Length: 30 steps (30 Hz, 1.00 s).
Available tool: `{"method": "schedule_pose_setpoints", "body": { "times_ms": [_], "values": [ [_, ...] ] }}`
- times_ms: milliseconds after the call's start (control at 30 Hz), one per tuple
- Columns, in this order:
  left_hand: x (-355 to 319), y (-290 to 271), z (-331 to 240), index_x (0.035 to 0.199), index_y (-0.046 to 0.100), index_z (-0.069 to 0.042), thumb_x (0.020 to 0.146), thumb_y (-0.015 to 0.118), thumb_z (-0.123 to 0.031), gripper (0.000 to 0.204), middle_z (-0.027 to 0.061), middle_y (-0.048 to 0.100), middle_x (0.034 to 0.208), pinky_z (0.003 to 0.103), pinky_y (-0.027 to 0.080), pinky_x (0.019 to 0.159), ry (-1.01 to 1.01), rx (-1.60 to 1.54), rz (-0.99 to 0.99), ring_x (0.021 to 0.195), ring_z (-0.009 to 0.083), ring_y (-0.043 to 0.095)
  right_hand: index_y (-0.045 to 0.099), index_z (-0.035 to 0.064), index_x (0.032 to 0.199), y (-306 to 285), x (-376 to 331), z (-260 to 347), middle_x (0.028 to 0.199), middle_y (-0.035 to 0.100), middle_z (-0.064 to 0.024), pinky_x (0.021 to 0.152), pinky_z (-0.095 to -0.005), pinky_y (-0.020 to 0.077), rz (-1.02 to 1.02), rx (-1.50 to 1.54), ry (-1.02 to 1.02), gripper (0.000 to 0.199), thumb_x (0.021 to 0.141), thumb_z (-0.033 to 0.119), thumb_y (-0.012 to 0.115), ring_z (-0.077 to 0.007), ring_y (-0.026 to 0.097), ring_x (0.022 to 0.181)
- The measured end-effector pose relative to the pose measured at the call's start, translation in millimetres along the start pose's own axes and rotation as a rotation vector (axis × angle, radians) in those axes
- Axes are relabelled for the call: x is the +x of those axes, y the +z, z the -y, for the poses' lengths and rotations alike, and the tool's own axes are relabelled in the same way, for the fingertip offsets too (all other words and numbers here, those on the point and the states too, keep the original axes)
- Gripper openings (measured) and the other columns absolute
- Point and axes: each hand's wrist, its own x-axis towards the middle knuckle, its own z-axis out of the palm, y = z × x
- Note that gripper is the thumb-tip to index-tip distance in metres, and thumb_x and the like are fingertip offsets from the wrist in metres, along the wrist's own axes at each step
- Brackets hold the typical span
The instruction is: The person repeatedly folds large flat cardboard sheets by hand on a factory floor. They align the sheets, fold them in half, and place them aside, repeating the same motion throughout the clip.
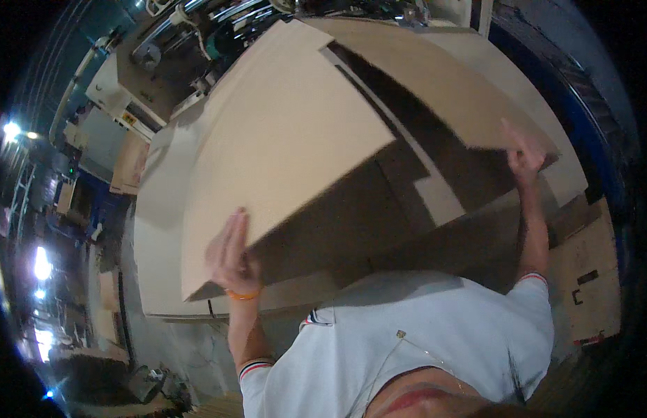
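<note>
A large flat sheet of tan cardboard [282, 139] is lifted at a tilt above a stack of similar sheets [156, 230]. My left hand [229, 254], with an orange band at the wrist, grips the sheet's near left edge. My right hand [522, 157] holds the edge of the sheet's far right flap [435, 76]. A slot cut runs between the two panels. The stack beneath lies partly in the sheet's shadow.
A machine with rollers and metal bars [198, 35] stands behind the stack. More cardboard pieces [592, 279] lie at the right beside a blue frame [581, 125]. Dim factory floor with bright lamps [41, 265] stretches to the left.
</note>
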Motion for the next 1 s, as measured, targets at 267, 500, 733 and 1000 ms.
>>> {"method": "schedule_pose_setpoints", "body": {
  "times_ms": [267,500,733,1000],
  "values": [
    [-13,-22,37,0.105,0.070,-0.009,0.098,0.039,-0.027,0.036,0.0078,0.072,0.100,0.034,0.053,0.081,0.300,0.286,0.020,0.095,0.0227,0.069,0.070,-0.0033,0.094,-29,-69,-11,0.093,0.072,-0.0142,0.069,-0.0340,0.0525,-0.445,-0.285,0.774,0.018,0.083,0.011,0.070,-0.0222,0.068,0.077],
    [-94,23,33,0.107,0.070,-0.010,0.095,0.046,-0.031,0.034,0.0072,0.070,0.108,0.039,0.051,0.088,0.131,0.059,0.174,0.101,0.0236,0.067,0.069,-0.0062,0.091,-15,-89,-14,0.088,0.071,-0.0156,0.064,-0.0362,0.0495,-0.398,-0.243,1.006,0.027,0.083,0.020,0.072,-0.0269,0.065,0.070],
    [20,-12,7,0.112,0.066,-0.005,0.082,0.044,-0.012,0.038,0.0116,0.070,0.105,0.041,0.050,0.088,0.123,0.098,-0.049,0.099,0.0261,0.068,0.069,-0.0038,0.075,-13,-139,-104,0.067,0.067,-0.0122,0.052,-0.0355,0.0452,-0.364,-0.608,0.856,0.037,0.083,0.032,0.072,-0.0251,0.059,0.054],
    [-26,-6,62,0.112,0.064,-0.004,0.101,0.037,-0.039,0.045,0.0122,0.070,0.102,0.042,0.051,0.085,0.243,0.263,-0.192,0.096,0.0255,0.068,0.067,-0.0015,0.061,-12,-148,-91,0.055,0.062,-0.0111,0.050,-0.0406,0.0447,-0.418,-0.568,1.108,0.053,0.078,0.048,0.074,-0.0283,0.056,0.046]
  ]
}}
